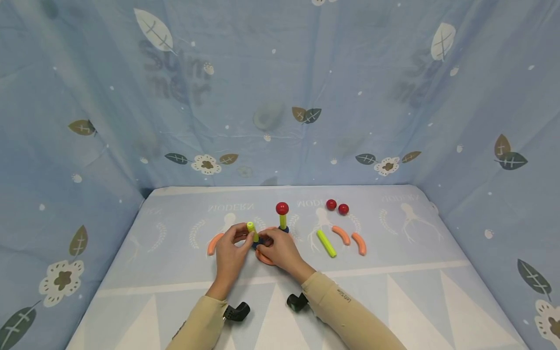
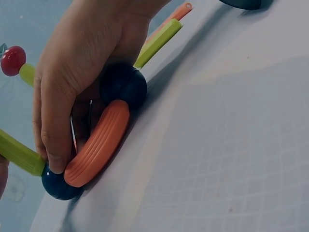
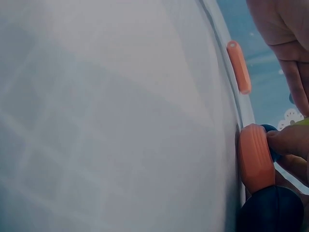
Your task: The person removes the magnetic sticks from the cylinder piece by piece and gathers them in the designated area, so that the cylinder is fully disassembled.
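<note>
Head view: we see the left hand (image 1: 232,253) pinching a green stick (image 1: 252,231) that stands on a blue ball (image 1: 255,245), and the right hand (image 1: 282,250) gripping that ball. Beyond, a red ball (image 1: 282,208) tops another stick (image 1: 282,222).

Left wrist view: we find the right hand's fingers bent onto the ball, beside a curved orange piece (image 2: 99,145).

Right wrist view: we spot a loose orange link (image 3: 239,67) farther off.

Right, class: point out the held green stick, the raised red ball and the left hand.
Held green stick (image 1: 252,229): head view, upper part.
Raised red ball (image 1: 282,208): head view, its middle.
Left hand (image 1: 231,251): head view, back of hand.
</note>
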A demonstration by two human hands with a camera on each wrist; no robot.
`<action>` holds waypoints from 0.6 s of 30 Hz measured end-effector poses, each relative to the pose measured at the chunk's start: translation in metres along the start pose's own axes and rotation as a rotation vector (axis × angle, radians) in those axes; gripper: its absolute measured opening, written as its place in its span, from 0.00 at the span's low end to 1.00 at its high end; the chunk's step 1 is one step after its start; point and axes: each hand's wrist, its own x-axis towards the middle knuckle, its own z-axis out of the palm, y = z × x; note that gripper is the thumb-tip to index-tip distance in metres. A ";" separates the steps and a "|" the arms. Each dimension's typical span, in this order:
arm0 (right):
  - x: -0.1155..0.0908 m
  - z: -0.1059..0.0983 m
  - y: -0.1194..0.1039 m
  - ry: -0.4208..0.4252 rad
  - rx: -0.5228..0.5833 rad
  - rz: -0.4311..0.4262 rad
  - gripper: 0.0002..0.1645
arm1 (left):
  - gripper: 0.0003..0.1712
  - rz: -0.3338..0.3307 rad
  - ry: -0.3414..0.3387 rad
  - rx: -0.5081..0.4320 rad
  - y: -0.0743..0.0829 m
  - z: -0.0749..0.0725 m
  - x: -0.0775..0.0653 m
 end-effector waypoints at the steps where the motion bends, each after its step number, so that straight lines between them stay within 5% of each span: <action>1: 0.000 0.000 0.000 0.001 0.001 0.000 0.15 | 0.12 -0.002 0.006 -0.002 0.000 0.000 0.000; 18: 0.000 0.001 0.001 -0.014 0.024 0.020 0.14 | 0.13 -0.073 0.127 -0.053 0.016 -0.019 0.021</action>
